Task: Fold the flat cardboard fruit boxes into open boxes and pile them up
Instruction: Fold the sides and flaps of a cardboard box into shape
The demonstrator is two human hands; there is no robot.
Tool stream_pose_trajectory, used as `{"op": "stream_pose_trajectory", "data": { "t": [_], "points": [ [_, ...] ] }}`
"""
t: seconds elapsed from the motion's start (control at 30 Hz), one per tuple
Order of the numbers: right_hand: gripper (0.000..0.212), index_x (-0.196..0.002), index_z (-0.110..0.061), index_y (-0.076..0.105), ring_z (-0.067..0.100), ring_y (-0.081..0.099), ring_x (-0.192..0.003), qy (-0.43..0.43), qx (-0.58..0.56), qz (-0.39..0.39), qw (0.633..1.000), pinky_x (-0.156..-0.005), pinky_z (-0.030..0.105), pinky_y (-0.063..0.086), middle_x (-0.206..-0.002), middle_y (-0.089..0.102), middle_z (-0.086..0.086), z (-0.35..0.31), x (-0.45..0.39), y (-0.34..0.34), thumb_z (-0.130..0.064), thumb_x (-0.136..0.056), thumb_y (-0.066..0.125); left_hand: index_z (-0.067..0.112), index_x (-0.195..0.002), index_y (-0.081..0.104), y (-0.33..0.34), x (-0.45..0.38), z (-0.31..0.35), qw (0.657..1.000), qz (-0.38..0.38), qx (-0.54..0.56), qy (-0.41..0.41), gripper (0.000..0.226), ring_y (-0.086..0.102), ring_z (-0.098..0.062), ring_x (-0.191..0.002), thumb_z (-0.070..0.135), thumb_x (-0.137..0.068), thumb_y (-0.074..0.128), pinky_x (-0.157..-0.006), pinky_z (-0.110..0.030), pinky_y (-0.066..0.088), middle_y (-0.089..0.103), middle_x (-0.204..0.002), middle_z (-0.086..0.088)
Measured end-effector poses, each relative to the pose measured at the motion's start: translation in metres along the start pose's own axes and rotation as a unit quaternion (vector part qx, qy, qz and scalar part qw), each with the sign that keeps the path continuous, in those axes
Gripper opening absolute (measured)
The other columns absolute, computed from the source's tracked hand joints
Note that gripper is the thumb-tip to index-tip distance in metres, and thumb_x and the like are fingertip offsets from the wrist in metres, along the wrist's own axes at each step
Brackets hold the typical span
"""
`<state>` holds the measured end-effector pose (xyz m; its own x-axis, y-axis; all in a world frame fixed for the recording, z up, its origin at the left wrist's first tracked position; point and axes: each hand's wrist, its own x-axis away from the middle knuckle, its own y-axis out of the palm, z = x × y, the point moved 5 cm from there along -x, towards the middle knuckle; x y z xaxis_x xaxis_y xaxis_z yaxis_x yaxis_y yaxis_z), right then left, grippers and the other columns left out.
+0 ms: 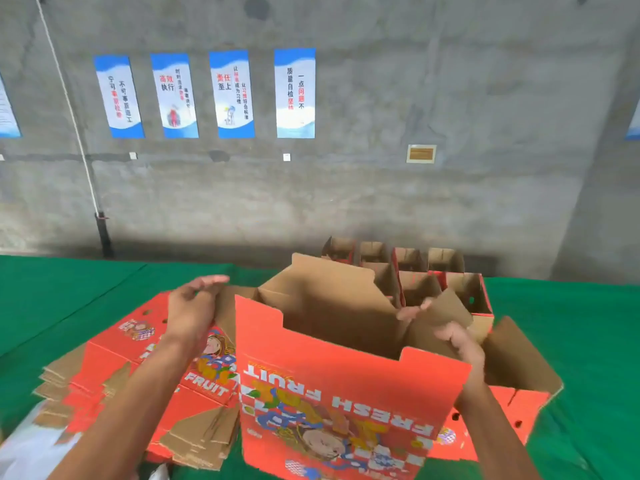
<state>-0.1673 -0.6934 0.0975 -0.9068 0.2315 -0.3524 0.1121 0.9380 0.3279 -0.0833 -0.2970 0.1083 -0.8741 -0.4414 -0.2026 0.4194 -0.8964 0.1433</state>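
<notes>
Left hand, fingers straight and flat, grip spread, pressing against the left end flap of the box. Right hand curls over a brown inner flap at the box's right end, grip pinching its edge; a fingertip shows past the flap.

Box stands half-formed at centre front on the bench: corrugated card, glossy orange-red outside with upside-down "FRESH FRUIT" print and a cartoon figure, raw brown inside. Top edge notched; far wall leans, one loose flap juts out at right.

Flat stack lies just left, touching the box, same red print, ragged brown flap edges fanned at its near-left side. Finished boxes sit behind, open tops, brown interiors, packed side by side near the bench's far edge.

Bench cover is green felt-like cloth, faint creases. Wall behind is bare grey concrete, stained, with blue-and-white posters in a row and a white cord running diagonally down at left. Green cloth open at far left and right.
</notes>
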Motion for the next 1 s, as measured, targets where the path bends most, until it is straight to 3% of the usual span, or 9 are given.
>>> {"op": "stream_pose_trajectory", "data": {
  "t": [0.13, 0.3, 0.37, 0.47, 0.6, 0.7, 0.77, 0.87, 1.0],
  "points": [
    [0.022, -0.098, -0.007, 0.062, 0.013, 0.056, -0.073, 0.135, 0.113, 0.001, 0.984, -0.066, 0.028, 0.043, -0.103, 0.065, 0.013, 0.05, 0.002, -0.063, 0.008, -0.098, 0.046, 0.006, -0.115, 0.072, 0.017, 0.009, -0.067, 0.996, -0.01, -0.054, -0.067, 0.029, 0.048, -0.027, -0.073, 0.003, -0.101, 0.047, -0.06, -0.036, 0.037, 0.057, -0.082, -0.016],
    [0.022, -0.1, -0.016, 0.056, 0.023, 0.067, -0.115, 0.113, 0.015, -0.103, 0.988, -0.099, 0.043, 0.047, -0.133, 0.067, 0.017, 0.079, 0.019, -0.09, -0.017, -0.082, 0.043, 0.003, -0.108, 0.069, 0.046, 0.034, -0.123, 0.982, -0.069, -0.032, -0.175, 0.026, 0.059, -0.022, -0.059, 0.022, -0.104, 0.052, -0.056, -0.026, 0.045, 0.065, -0.071, -0.012],
    [0.035, -0.109, -0.006, 0.055, 0.034, 0.067, -0.114, 0.142, -0.035, -0.07, 0.987, -0.094, 0.046, 0.052, -0.135, 0.065, 0.022, 0.095, 0.018, -0.102, -0.022, -0.08, 0.045, 0.009, -0.092, 0.071, 0.061, 0.046, -0.135, 0.97, -0.099, 0.001, -0.222, 0.048, 0.065, -0.017, -0.053, 0.052, -0.101, 0.053, -0.052, -0.024, 0.049, 0.069, -0.063, -0.005],
    [0.033, -0.114, 0.01, 0.05, 0.045, 0.065, -0.117, 0.181, -0.006, -0.024, 0.983, -0.084, 0.043, 0.06, -0.134, 0.065, 0.024, 0.116, 0.015, -0.118, -0.016, -0.095, 0.044, 0.013, -0.094, 0.077, 0.079, 0.065, -0.149, 0.953, -0.149, 0.045, -0.26, 0.074, 0.072, -0.027, -0.076, 0.08, -0.087, 0.046, -0.075, -0.038, 0.055, 0.075, -0.083, -0.01],
    [0.023, -0.095, -0.005, 0.049, 0.044, 0.072, -0.099, 0.164, 0.049, 0.05, 0.984, -0.085, 0.046, 0.06, -0.117, 0.072, 0.025, 0.133, 0.017, -0.127, -0.01, -0.112, 0.034, 0.022, -0.107, 0.076, 0.082, 0.082, -0.154, 0.977, -0.098, -0.04, -0.183, 0.079, 0.07, -0.023, -0.099, 0.087, -0.075, 0.046, -0.079, -0.035, 0.054, 0.076, -0.091, 0.005],
    [0.024, -0.104, -0.003, 0.06, 0.036, 0.073, -0.09, 0.132, 0.074, 0.159, 0.976, -0.076, 0.038, 0.061, -0.1, 0.076, 0.019, 0.144, 0.021, -0.145, -0.006, -0.109, 0.037, 0.016, -0.139, 0.06, 0.094, 0.09, -0.154, 0.952, -0.175, 0.089, -0.234, 0.097, 0.056, -0.03, -0.131, 0.089, -0.084, 0.027, -0.114, -0.052, 0.038, 0.065, -0.135, -0.008],
    [0.021, -0.101, -0.01, 0.063, 0.034, 0.07, -0.09, 0.118, 0.102, 0.23, 0.961, -0.077, 0.037, 0.057, -0.093, 0.074, 0.012, 0.145, 0.024, -0.153, -0.008, -0.105, 0.043, 0.009, -0.144, 0.054, 0.092, 0.086, -0.149, 0.956, -0.174, 0.129, -0.2, 0.105, 0.044, -0.024, -0.142, 0.086, -0.084, 0.017, -0.121, -0.052, 0.026, 0.056, -0.147, -0.007],
    [0.011, -0.098, -0.023, 0.061, 0.022, 0.065, -0.087, 0.1, 0.115, 0.301, 0.941, -0.074, 0.033, 0.048, -0.089, 0.068, 0.001, 0.142, 0.025, -0.155, -0.025, -0.091, 0.051, 0.002, -0.127, 0.064, 0.084, 0.085, -0.147, 0.968, -0.136, 0.17, -0.128, 0.103, 0.052, -0.022, -0.137, 0.083, -0.09, 0.012, -0.116, -0.049, 0.032, 0.066, -0.135, -0.01],
    [0.035, -0.114, -0.024, 0.058, 0.012, 0.057, -0.082, 0.092, 0.155, 0.363, 0.914, -0.071, 0.034, 0.04, -0.092, 0.061, -0.006, 0.143, 0.02, -0.161, -0.035, -0.082, 0.046, -0.003, -0.096, 0.072, 0.075, 0.091, -0.146, 0.976, -0.103, 0.186, -0.057, 0.098, 0.068, -0.035, -0.108, 0.077, -0.096, 0.016, -0.1, -0.045, 0.047, 0.072, -0.109, -0.027]
  ]
}}
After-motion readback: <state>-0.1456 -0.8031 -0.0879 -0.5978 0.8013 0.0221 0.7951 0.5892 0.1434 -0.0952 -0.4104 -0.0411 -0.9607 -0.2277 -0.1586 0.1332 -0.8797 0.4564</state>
